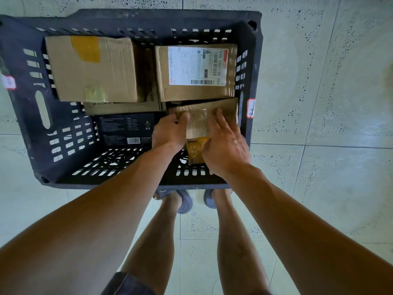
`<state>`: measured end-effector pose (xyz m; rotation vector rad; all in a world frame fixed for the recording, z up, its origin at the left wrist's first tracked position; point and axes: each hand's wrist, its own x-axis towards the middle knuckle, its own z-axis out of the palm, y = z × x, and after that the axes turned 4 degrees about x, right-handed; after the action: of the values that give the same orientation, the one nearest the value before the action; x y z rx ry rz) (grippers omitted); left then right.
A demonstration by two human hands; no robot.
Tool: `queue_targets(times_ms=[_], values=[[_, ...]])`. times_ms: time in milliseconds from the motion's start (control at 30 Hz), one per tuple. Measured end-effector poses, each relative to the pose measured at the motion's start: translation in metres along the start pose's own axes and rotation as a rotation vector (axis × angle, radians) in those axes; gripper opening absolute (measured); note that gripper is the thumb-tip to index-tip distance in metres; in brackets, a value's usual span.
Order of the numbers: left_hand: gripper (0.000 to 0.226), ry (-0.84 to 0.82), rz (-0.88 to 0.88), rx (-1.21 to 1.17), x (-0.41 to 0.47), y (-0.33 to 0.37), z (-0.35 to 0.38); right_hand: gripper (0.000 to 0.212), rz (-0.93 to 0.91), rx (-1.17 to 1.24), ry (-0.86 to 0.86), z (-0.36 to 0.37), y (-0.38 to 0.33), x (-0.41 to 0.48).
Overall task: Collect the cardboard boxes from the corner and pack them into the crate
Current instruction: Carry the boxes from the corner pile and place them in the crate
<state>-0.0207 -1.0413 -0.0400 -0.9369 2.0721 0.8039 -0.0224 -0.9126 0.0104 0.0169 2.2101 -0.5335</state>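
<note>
Gripping the small box between them, the left hand curls round its left edge while the right hand spreads fingers over its top, thumb at the near face, probably to steer it, tilted, into the gap. Just beyond the hands sits the labelled box. Left of them lies a black box. The crate wall crowds the right hand, and the slotted bottom by the left wrist offers room.

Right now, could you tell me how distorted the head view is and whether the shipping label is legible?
Head view: wide-angle bowing curves the crate and tile lines; labelled box: large code legible, fine print not; left hand, right hand and small box are sharp.
</note>
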Motion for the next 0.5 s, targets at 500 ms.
queue_targets(times_ms=[500], values=[[0.052,-0.135,-0.016,-0.08,-0.016,-0.003,-0.004,0.064,0.019,0.108,-0.05,-0.007,0.01,-0.024]])
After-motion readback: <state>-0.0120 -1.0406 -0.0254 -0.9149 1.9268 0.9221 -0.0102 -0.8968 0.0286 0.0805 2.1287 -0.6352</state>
